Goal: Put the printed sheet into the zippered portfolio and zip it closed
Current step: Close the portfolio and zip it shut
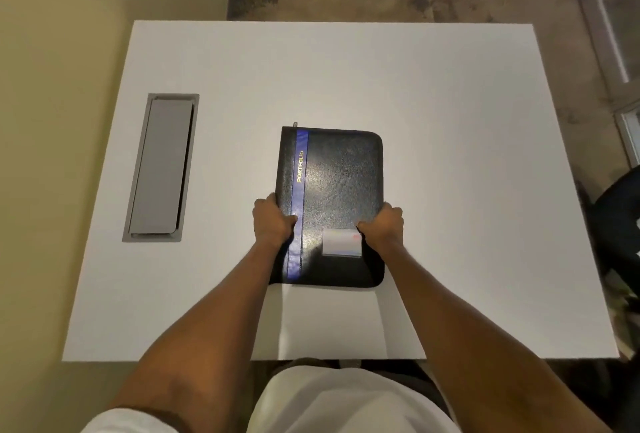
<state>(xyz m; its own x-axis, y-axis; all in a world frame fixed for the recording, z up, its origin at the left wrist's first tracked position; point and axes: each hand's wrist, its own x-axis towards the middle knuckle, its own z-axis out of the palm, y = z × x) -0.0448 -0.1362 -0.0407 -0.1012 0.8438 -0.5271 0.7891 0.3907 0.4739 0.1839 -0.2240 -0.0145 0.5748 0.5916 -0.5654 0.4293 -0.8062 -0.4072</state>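
Closed, stiff but slick-skinned portfolio [332, 204] flat on bench [450, 155], clamped at long edges by left hand [273, 221] and right hand [382, 226]; likely light, best held there.

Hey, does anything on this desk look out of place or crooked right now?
Nothing stands out. The closed portfolio lies flat and roughly square on the white desk, gripped at its sides by the left hand and right hand.
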